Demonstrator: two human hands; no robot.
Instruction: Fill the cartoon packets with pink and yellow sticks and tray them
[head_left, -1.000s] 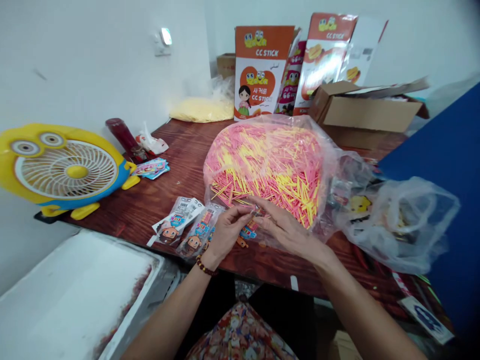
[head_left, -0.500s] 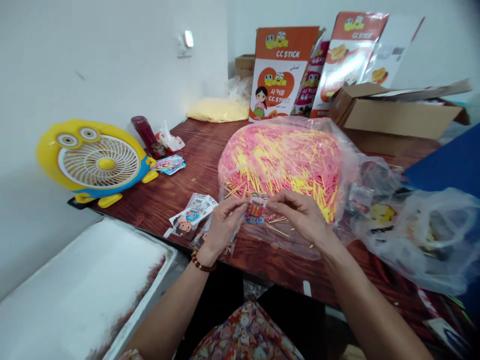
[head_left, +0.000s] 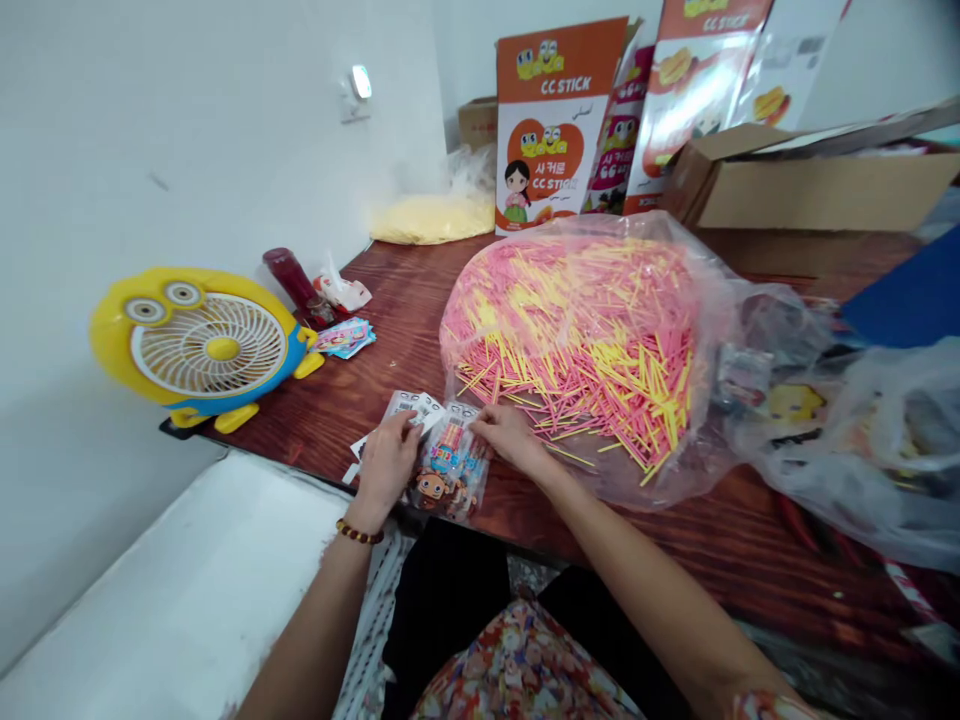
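Several small clear plastic packets with a cartoon face lie at the table's front edge. My right hand [head_left: 514, 438] pinches the upper right corner of one filled packet [head_left: 448, 455], which lies flat on the others with pink sticks showing through it. My left hand [head_left: 388, 462] is bent over the flat printed packets [head_left: 416, 404] just to the left, its fingers closed at their edge. Behind my right hand, a large clear bag [head_left: 600, 225] spreads open, heaped with thin pink and yellow sticks [head_left: 570, 350].
A yellow and blue cartoon fan [head_left: 217, 345] stands at the left, beside a dark red bottle [head_left: 292, 280], tissues [head_left: 343, 290] and a stack of cards [head_left: 345, 338]. Printed cartons [head_left: 559, 125] and an open cardboard box [head_left: 817, 195] line the back. Plastic bags [head_left: 885, 430] lie at the right.
Both hands came down and left from in front of the stick heap. The packet they held now lies on the pile; my left hand let go of it and moved to the packets beside it.
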